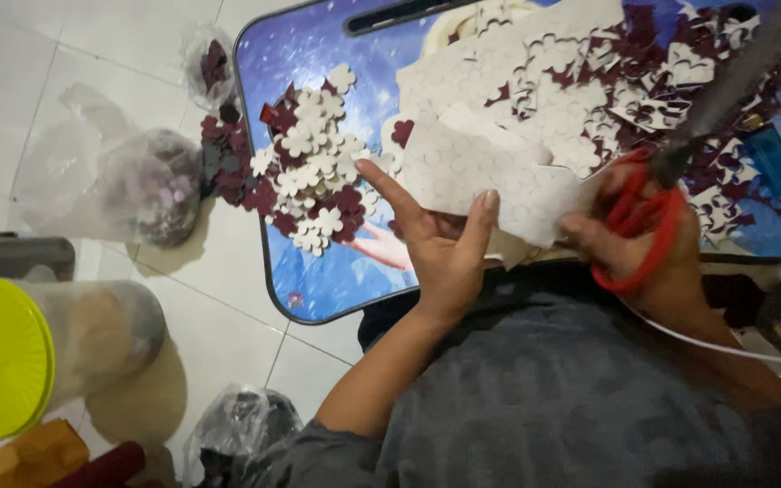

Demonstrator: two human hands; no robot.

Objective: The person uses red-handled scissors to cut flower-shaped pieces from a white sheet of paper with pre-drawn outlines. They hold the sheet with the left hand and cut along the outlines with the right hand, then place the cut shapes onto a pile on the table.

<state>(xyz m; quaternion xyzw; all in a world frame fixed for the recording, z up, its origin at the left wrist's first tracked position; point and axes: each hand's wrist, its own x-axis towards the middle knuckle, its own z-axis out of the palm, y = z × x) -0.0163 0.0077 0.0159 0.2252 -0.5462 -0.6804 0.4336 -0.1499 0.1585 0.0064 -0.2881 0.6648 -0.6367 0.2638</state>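
Observation:
My left hand (442, 242) holds a white sheet (485, 176) stamped with flower outlines, thumb and fingers pinching its lower edge. My right hand (653, 258) grips red-handled scissors (648, 221), whose dark blades (734, 81) point up and to the right, beside the sheet's right edge. A pile of cut white and maroon flower shapes (314, 167) lies on the blue picture-printed low table (318, 280) to the left of my left hand. More white sheets and maroon scraps (589, 81) are heaped at the table's far side.
A clear jar with a yellow-green lid (2, 357) lies on the white tiled floor at left. Clear plastic bags of pieces (151, 185) sit beside the table; a dark bag (237, 434) lies near my knee. A white cable (734, 348) crosses my lap.

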